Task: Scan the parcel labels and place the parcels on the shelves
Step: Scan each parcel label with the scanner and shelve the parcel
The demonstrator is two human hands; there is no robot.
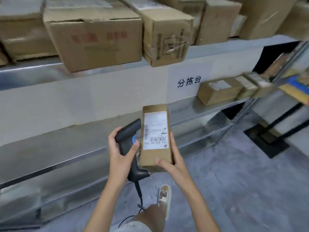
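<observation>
Parcel [156, 139] in brown cardboard sits upright in our right hand [172, 163], held in front of the lower metal shelf [50, 148]. Our fingers curl round its right edge and our thumb presses on its lower front face. Its white label [155, 130] faces us, turned sideways, with barcodes and printed text. Just beside the parcel's left edge, our left hand [120, 154] grips a black handheld scanner [129, 141] by the handle, thumb near its blue button; the scanner's cable [139, 195] hangs down toward the grey floor [234, 181]. Further right on the same shelf level we see a row of small cardboard parcels [220, 89], blurred. On the upper shelf [225, 47] stand large cardboard boxes [95, 39] side by side. Black characters [189, 82] are printed on the white wall panel between the shelves. Below, one foot in a light slipper [165, 198] stands on the floor.
</observation>
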